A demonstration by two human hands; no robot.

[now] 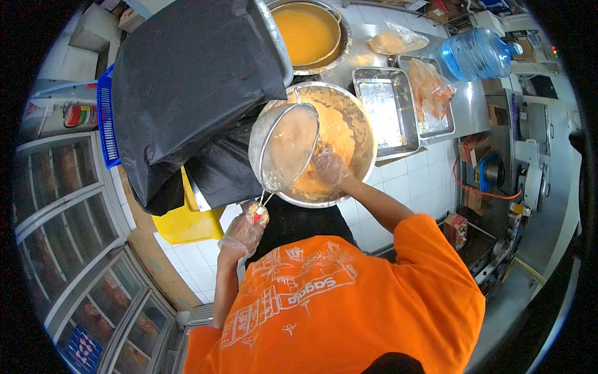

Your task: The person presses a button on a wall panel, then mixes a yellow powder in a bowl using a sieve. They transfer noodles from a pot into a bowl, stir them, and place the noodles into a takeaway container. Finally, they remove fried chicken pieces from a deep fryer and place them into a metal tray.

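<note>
My left hand (238, 234), in a clear plastic glove, is closed around the handle of a large round strainer (288, 146). The strainer is tilted over the left side of a wide metal bowl (361, 115). An orange-yellow flour-like mix (336, 129) lies in the bowl and coats its walls. My right hand (330, 167), also gloved, reaches into the bowl beside the strainer's rim. Its fingers look bent in, coated with mix. Whatever they hold, if anything, cannot be made out.
Behind the bowl stands a pot of orange liquid (305, 34). Metal trays (386, 112) lie to the right, one with a plastic bag (428, 90). A blue water jug (476, 55) lies on the counter. Black sheeting (193, 81) covers the left; below it is a yellow container (184, 218).
</note>
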